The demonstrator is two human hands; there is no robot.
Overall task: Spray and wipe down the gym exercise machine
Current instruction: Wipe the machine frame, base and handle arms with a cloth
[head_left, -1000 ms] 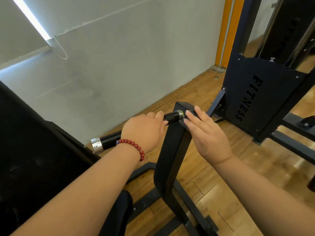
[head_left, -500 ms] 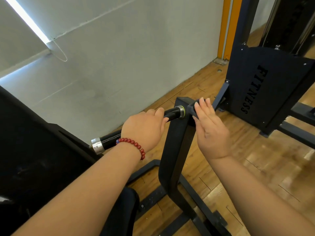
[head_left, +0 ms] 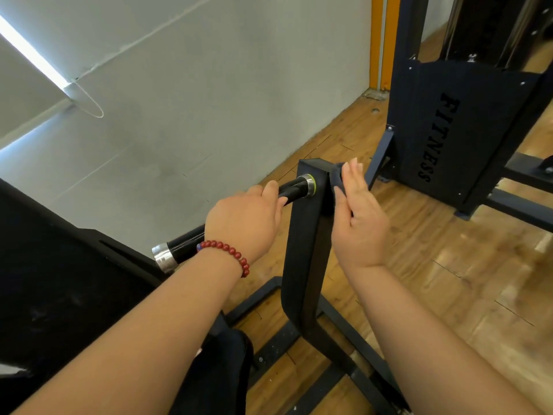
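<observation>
Head view: I see my left hand (head_left: 242, 223) wrapped over the black handle bar (head_left: 294, 189), knuckles up, with a red bead bracelet (head_left: 227, 250) on the wrist. The bar runs into the top of the machine's dark upright post (head_left: 302, 250). My right hand (head_left: 359, 223) is flat, fingers straight and together, pressing a dark cloth (head_left: 335, 176) against the post's right face just below its top corner (only a fold of cloth shows past the palm). The hands are apart, with the post between them. Behind stands a panel (head_left: 466, 121) lettered FITNESS, on the wood floor (head_left: 449, 280).
</observation>
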